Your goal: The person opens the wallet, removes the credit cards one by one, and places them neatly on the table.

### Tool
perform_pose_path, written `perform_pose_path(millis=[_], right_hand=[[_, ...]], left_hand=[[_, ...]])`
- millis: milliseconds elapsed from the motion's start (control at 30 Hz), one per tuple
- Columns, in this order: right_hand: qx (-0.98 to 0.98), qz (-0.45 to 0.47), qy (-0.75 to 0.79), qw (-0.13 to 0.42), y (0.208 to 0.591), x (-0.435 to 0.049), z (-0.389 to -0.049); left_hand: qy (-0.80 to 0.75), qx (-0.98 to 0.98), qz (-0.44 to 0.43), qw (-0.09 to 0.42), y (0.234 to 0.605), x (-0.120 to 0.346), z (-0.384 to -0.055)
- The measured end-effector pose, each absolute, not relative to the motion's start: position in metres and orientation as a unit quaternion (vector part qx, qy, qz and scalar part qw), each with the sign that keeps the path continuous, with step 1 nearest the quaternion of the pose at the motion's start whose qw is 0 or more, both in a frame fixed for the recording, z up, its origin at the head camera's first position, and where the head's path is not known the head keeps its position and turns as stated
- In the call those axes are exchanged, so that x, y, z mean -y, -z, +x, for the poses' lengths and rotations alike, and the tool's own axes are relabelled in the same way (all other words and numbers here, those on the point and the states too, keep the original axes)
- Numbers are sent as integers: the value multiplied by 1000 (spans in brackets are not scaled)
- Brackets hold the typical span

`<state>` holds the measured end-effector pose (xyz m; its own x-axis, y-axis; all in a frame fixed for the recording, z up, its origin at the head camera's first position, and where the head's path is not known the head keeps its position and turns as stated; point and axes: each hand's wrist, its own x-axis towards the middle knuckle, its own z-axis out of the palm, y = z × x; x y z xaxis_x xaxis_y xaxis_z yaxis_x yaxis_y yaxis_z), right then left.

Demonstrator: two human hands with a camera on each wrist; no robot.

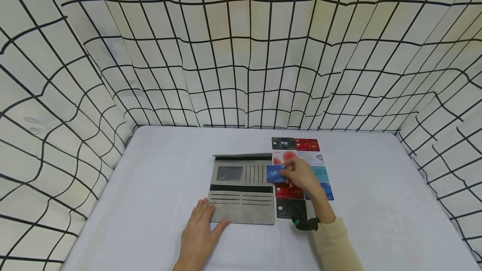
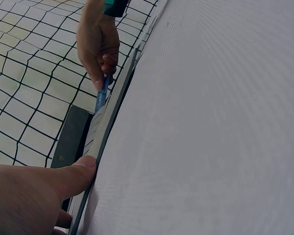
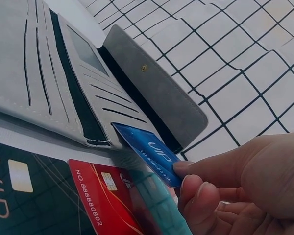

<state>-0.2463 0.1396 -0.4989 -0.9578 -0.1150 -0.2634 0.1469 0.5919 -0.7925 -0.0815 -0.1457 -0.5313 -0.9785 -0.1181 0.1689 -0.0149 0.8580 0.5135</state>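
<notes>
A grey wallet (image 1: 241, 214) lies unfolded, showing card slots, a clear window and a raised flap with a gold snap (image 3: 144, 68). My left hand (image 1: 198, 229) rests at its lower left corner, fingers along the left side and thumb (image 2: 83, 166) on the front edge. Between thumb and fingertips my right hand (image 1: 300, 173) pinches a blue VIP card (image 3: 149, 149) by its right end. The card's other end meets the slots on the wallet's right side, overlapping the wallet in the head view. Part of that end is hidden at the slot edge.
Right of the wallet, several cards lie in rows: a black Vip card (image 1: 283, 143) and a red one (image 1: 307, 144) at the back, a teal card (image 1: 321, 174), another red card (image 3: 103, 191) and a black card (image 1: 290, 208) nearer. Black netting (image 1: 248, 53) over white walls surrounds the white table (image 1: 162, 170).
</notes>
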Motion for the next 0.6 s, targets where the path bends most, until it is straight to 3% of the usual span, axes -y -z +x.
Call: perform_pose_path(millis=[600], right_hand=[[-885, 12, 447, 133, 498, -139, -242]], left_hand=[[268, 960, 55, 65, 530, 145, -80]])
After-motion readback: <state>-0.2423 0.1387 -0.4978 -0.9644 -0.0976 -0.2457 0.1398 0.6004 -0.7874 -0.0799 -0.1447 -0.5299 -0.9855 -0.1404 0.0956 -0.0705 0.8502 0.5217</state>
